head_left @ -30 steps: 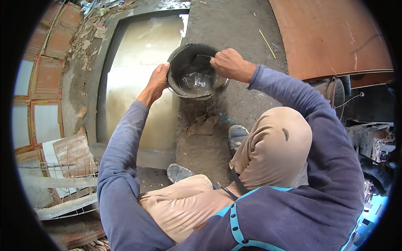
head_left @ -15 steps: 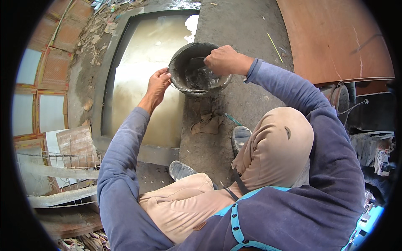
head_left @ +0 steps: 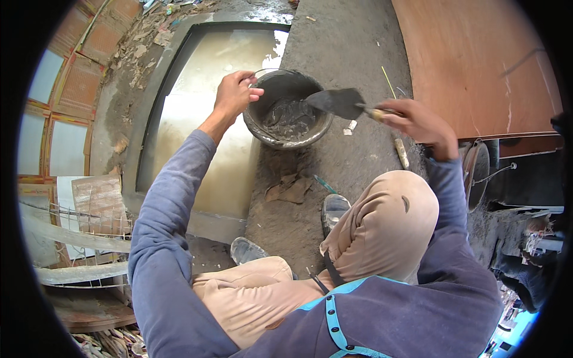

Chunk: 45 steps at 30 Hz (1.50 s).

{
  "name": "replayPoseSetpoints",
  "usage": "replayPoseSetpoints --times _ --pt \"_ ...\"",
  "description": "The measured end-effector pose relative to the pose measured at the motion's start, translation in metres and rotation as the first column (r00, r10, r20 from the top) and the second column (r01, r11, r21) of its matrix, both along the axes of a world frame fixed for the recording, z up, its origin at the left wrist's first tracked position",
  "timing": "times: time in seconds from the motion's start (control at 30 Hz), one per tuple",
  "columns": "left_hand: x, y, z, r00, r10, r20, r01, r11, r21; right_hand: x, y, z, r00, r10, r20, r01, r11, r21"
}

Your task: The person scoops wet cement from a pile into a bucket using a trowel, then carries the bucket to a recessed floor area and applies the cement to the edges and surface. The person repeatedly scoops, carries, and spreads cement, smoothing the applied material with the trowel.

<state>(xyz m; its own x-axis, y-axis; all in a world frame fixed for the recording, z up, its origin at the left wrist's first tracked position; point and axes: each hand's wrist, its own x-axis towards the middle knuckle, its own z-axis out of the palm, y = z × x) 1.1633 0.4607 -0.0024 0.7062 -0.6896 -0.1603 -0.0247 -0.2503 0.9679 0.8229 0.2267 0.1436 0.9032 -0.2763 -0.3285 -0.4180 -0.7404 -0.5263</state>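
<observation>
A dark bucket (head_left: 255, 124) holds wet grey mortar (head_left: 289, 121) and tilts toward me. At its left rim my left hand (head_left: 234, 95) is closed on the thin wire handle (head_left: 270, 70). Right of the bucket, my right hand (head_left: 412, 122) grips a pointed trowel (head_left: 339, 103) by its wooden handle. The trowel's grey-smeared blade is level, with its tip over the bucket's right rim. No lump of mortar can be made out on the blade.
Left of the bucket lies a framed panel (head_left: 197, 128) with a shiny wet surface. A brown board (head_left: 477, 71) fills the far right. On the floor are a wooden-looking stick (head_left: 401, 153), small white scraps (head_left: 350, 127), a crumpled brown piece (head_left: 289, 188) and a green pen-like stick (head_left: 324, 184).
My right hand has come out of the bucket and moved right, bringing the trowel into sight. My left hand has shifted up along the bucket's left side onto the wire handle.
</observation>
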Motion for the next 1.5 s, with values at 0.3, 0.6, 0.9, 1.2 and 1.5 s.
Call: replayPoseSetpoints --times 0.3,0.6,0.9,1.2,1.5 --pt "-0.088 -0.038 0.048 0.42 -0.647 0.636 0.644 0.706 0.293 -0.045 -0.019 0.01 0.966 -0.175 0.188 0.232 0.911 -0.341" --pt "-0.166 0.077 -0.032 0.837 -0.282 0.469 0.212 0.957 0.197 0.084 -0.022 -0.036 0.833 0.549 0.073 -0.351 0.626 -0.696" --pt "-0.149 0.027 -0.057 0.773 0.102 -0.626 -0.06 0.994 0.088 0.14 0.033 -0.103 0.759 0.609 -0.23 -0.606 0.535 -0.588" --pt "-0.097 0.013 -0.059 0.935 0.16 -0.318 -0.166 0.986 0.007 0.176 -0.028 -0.075 0.759 0.648 -0.071 -0.385 0.358 -0.851" --pt "-0.092 0.002 -0.045 0.968 -0.004 -0.253 -0.011 0.998 -0.058 0.15 -0.081 -0.063 0.82 0.503 -0.273 -0.548 0.552 -0.628"
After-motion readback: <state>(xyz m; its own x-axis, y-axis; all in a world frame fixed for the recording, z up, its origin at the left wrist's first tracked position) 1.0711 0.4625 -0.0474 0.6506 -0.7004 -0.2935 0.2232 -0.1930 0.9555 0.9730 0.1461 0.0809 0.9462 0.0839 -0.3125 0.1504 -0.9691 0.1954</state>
